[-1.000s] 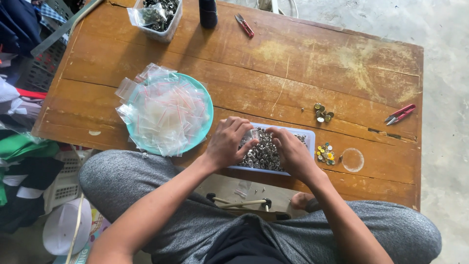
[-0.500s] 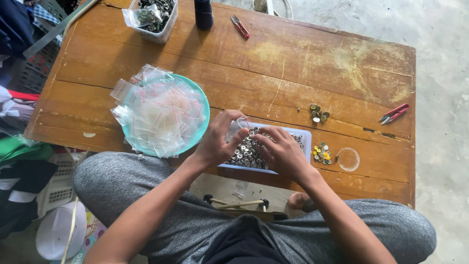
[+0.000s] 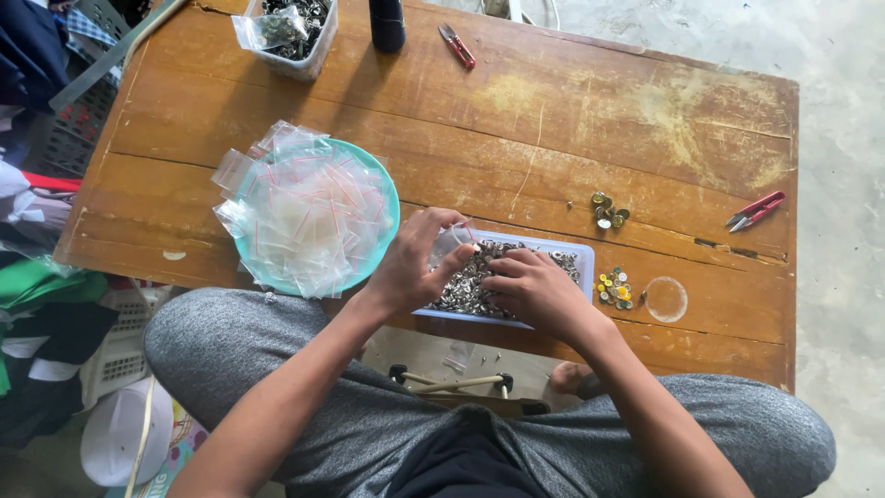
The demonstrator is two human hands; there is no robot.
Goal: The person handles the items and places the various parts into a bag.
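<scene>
A shallow pale blue tray (image 3: 579, 251) full of small silver metal pieces sits at the near edge of the wooden table (image 3: 553, 129). My left hand (image 3: 419, 263) holds a small clear zip bag (image 3: 450, 242) at the tray's left end. My right hand (image 3: 530, 290) rests palm down in the tray, fingers curled among the metal pieces. A teal plate (image 3: 383, 198) heaped with empty clear zip bags lies just left of my left hand.
Small piles of brass and coloured buttons (image 3: 608, 210) (image 3: 615, 289) and a clear round lid (image 3: 666, 299) lie right of the tray. Red snips (image 3: 756, 210), red pliers (image 3: 458, 44), a dark bottle (image 3: 387, 23) and a box of bagged pieces (image 3: 293, 28) sit farther off.
My left hand has lifted a small clear bag at the tray's left end. My right hand has shifted left within the tray, still among the metal pieces.
</scene>
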